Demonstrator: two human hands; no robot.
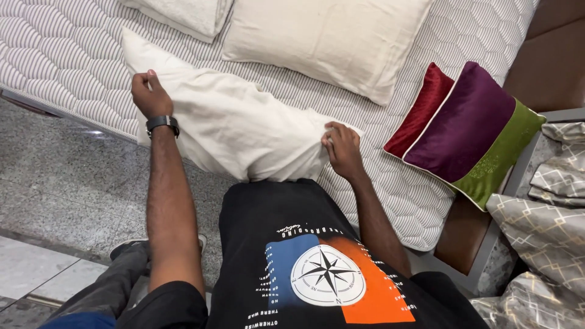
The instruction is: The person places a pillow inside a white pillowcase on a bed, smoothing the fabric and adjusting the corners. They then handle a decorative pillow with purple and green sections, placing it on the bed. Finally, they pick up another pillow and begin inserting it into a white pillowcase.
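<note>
Bare mattress [55, 61] lies open to the left of the white pillow [237, 128], and a narrow strip shows between that pillow and the two velvet cushions [463, 131] on the right. Toward the head of the bed the way is blocked by a large cream pillow [329, 39] and a folded white cloth [186, 15], while patterned bedding [548, 231] crowds the right edge.

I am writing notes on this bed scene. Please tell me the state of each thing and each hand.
White pillow: lying at the mattress edge, gripped at both ends.
Left hand: closed on the pillow's far end.
Right hand: pinching the pillow's near corner.
Cream pillow: lying flat, untouched.
Red cushion: lying partly under the purple-and-green cushion.
Mattress: bare, no sheet.
</note>
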